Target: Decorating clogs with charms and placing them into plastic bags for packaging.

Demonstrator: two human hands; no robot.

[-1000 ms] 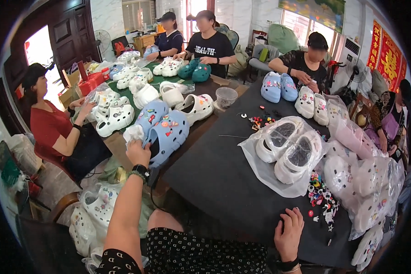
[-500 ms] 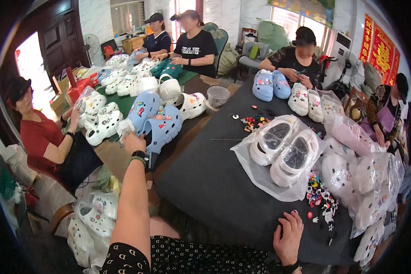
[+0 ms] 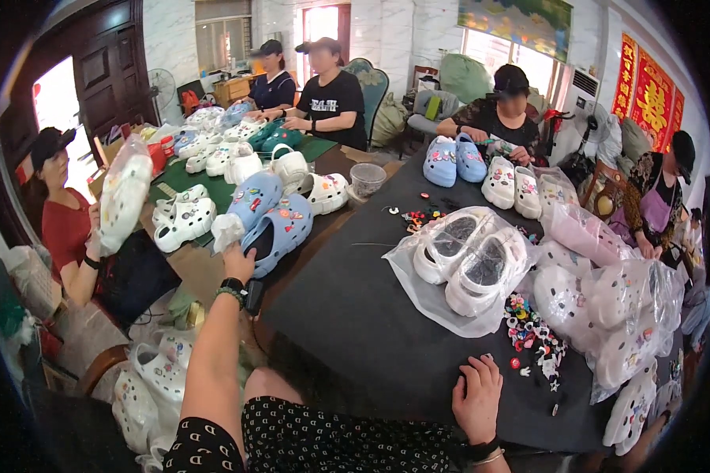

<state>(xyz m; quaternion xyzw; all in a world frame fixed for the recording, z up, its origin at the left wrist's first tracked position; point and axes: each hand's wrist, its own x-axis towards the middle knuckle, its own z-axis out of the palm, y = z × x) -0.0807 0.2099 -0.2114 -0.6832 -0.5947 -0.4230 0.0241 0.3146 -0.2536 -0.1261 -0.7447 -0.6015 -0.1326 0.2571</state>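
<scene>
Your L hand (image 3: 237, 263) is part-curled, fingertips at a crumpled white wad (image 3: 227, 229), thumb spread to the R, at the heel of the nearer blue clog (image 3: 282, 234); can't tell if it has firm hold of either. Wad lies just fwd of the grip; nearer clog sits fwd-R, w/ the 2nd blue clog (image 3: 252, 195) beside it, farther fwd. Your R hand (image 3: 479, 398) is empty, fingers loosely bent, on the black tabletop (image 3: 355, 339), w/ loose charms (image 3: 532, 333) fwd-R and bagged white clogs (image 3: 489, 293) farther fwd.
</scene>
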